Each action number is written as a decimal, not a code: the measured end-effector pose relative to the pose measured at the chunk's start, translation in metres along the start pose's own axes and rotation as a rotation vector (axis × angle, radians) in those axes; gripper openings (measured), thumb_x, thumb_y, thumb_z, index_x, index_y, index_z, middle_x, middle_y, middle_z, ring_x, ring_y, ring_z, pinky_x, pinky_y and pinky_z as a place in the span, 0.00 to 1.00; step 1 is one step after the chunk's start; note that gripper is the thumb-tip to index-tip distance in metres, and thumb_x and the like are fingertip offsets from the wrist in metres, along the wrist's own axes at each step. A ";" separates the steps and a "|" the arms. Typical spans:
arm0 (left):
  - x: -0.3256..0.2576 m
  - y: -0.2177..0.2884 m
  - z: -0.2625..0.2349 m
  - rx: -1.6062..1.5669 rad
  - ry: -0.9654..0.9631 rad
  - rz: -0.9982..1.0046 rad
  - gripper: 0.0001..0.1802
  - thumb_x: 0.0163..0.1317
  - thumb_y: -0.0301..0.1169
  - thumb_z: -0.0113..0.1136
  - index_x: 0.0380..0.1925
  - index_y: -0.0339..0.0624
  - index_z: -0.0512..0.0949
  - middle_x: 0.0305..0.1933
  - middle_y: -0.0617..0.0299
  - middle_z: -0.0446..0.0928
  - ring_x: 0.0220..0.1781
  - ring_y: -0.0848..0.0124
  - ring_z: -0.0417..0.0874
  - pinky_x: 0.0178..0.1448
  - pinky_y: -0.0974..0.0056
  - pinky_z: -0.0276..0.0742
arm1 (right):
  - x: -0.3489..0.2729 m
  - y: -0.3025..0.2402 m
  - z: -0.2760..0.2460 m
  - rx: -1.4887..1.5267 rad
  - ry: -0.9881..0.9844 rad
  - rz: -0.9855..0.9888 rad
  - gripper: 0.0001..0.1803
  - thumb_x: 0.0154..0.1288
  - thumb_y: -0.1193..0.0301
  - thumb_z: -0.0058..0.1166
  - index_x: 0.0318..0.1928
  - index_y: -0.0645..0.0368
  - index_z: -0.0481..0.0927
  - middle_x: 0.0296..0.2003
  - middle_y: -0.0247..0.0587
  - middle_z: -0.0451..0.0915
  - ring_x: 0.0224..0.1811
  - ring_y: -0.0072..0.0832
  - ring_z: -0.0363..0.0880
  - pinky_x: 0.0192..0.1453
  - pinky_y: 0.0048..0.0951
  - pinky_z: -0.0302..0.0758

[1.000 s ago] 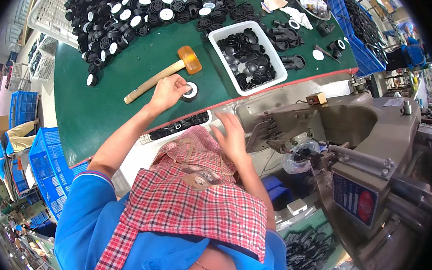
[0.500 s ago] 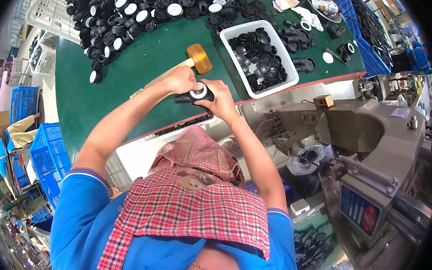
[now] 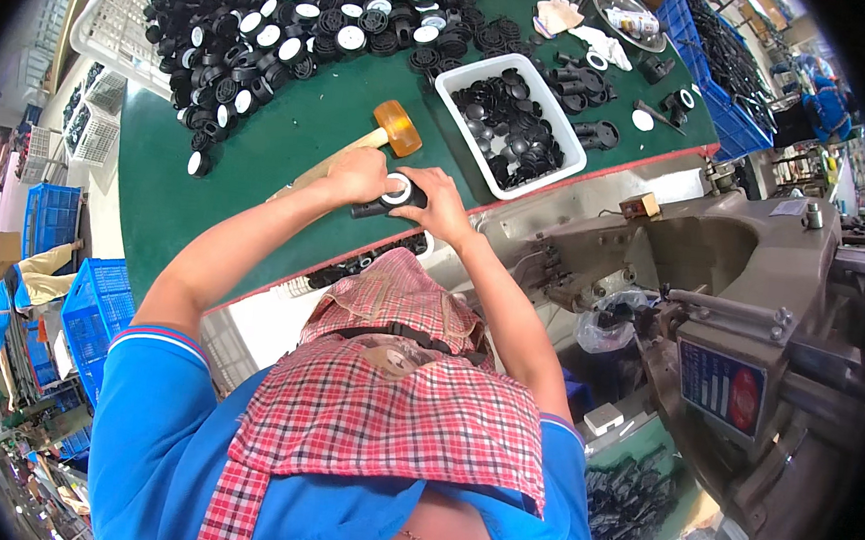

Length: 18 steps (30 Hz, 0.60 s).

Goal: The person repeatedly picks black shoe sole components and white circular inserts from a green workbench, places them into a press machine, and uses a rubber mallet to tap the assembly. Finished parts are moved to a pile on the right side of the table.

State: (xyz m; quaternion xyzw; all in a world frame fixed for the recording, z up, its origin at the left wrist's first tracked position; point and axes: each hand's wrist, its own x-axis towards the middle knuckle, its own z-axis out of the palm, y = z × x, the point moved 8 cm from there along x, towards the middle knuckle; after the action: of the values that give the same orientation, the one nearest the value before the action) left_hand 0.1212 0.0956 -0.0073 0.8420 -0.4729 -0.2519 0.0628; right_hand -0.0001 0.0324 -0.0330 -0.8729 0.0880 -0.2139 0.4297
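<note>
My right hand [image 3: 437,206] grips a black plastic part [image 3: 365,209] with a round end, a short straight arm and a white ring [image 3: 396,189] on top. Curled into a fist, my left hand [image 3: 359,175] presses its thumb at the ring; what its folded fingers may hold is hidden. A mallet [image 3: 398,129] with an amber head lies just beyond, its wooden handle running behind my left hand. Farther right stands a white tub [image 3: 583,156] of black round caps.
A large heap of black wheels [image 3: 269,33], some with white discs, covers the far side of the green table [image 3: 195,223]. More black parts [image 3: 576,84] and a pale cloth [image 3: 558,18] lie at far right. A grey machine [image 3: 755,242] stands close on my right.
The whole view has shifted slightly, and more black parts show below the table's near edge. Both hands stay at the black plastic part, with the left thumb still at the ring.
</note>
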 end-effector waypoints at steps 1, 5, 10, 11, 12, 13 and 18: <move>-0.006 0.005 -0.007 0.072 0.110 0.045 0.27 0.53 0.54 0.67 0.31 0.37 0.79 0.38 0.47 0.79 0.38 0.53 0.82 0.43 0.52 0.76 | -0.001 0.000 0.000 0.000 0.013 -0.003 0.37 0.41 0.63 0.75 0.55 0.56 0.77 0.47 0.41 0.80 0.54 0.42 0.73 0.60 0.40 0.67; -0.009 -0.020 -0.034 0.074 0.512 0.075 0.25 0.58 0.48 0.63 0.45 0.40 0.74 0.46 0.48 0.74 0.47 0.48 0.79 0.51 0.49 0.76 | -0.002 -0.002 0.000 0.013 0.050 -0.059 0.37 0.42 0.63 0.74 0.56 0.54 0.76 0.49 0.39 0.80 0.54 0.41 0.73 0.59 0.40 0.66; -0.007 -0.047 -0.015 -0.027 0.374 0.078 0.20 0.64 0.43 0.58 0.48 0.40 0.73 0.45 0.46 0.76 0.47 0.52 0.80 0.51 0.48 0.76 | -0.001 0.001 0.002 0.016 -0.006 -0.004 0.37 0.44 0.59 0.73 0.58 0.53 0.76 0.49 0.43 0.79 0.54 0.43 0.73 0.62 0.39 0.66; -0.016 -0.040 -0.024 -0.034 0.372 0.040 0.18 0.67 0.42 0.54 0.47 0.39 0.73 0.39 0.46 0.79 0.41 0.52 0.82 0.46 0.49 0.77 | -0.002 0.005 0.001 0.016 -0.006 0.005 0.37 0.44 0.58 0.73 0.58 0.54 0.76 0.49 0.43 0.79 0.54 0.43 0.73 0.62 0.40 0.66; -0.036 -0.030 -0.037 -0.183 0.375 0.034 0.18 0.68 0.42 0.53 0.46 0.39 0.73 0.36 0.47 0.79 0.39 0.51 0.83 0.43 0.49 0.77 | -0.005 0.007 0.002 0.022 -0.009 0.016 0.37 0.45 0.56 0.72 0.58 0.54 0.76 0.49 0.43 0.79 0.54 0.43 0.73 0.62 0.40 0.65; -0.056 -0.022 -0.051 -0.328 0.379 0.026 0.18 0.69 0.43 0.52 0.46 0.38 0.73 0.33 0.47 0.80 0.36 0.49 0.83 0.39 0.50 0.77 | -0.006 0.008 0.003 -0.010 -0.016 0.037 0.37 0.46 0.56 0.71 0.58 0.53 0.75 0.48 0.43 0.79 0.54 0.42 0.73 0.60 0.40 0.66; -0.107 -0.016 -0.017 -0.263 0.377 -0.033 0.18 0.72 0.40 0.46 0.40 0.32 0.71 0.23 0.42 0.77 0.27 0.43 0.81 0.29 0.47 0.74 | -0.003 0.005 0.003 -0.017 0.010 0.045 0.35 0.44 0.61 0.72 0.56 0.54 0.77 0.47 0.45 0.80 0.53 0.44 0.73 0.58 0.40 0.67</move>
State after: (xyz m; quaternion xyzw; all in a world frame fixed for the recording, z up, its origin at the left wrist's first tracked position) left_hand 0.0961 0.1904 0.0409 0.8664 -0.4019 -0.1506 0.2552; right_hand -0.0017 0.0321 -0.0397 -0.8733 0.1115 -0.2077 0.4264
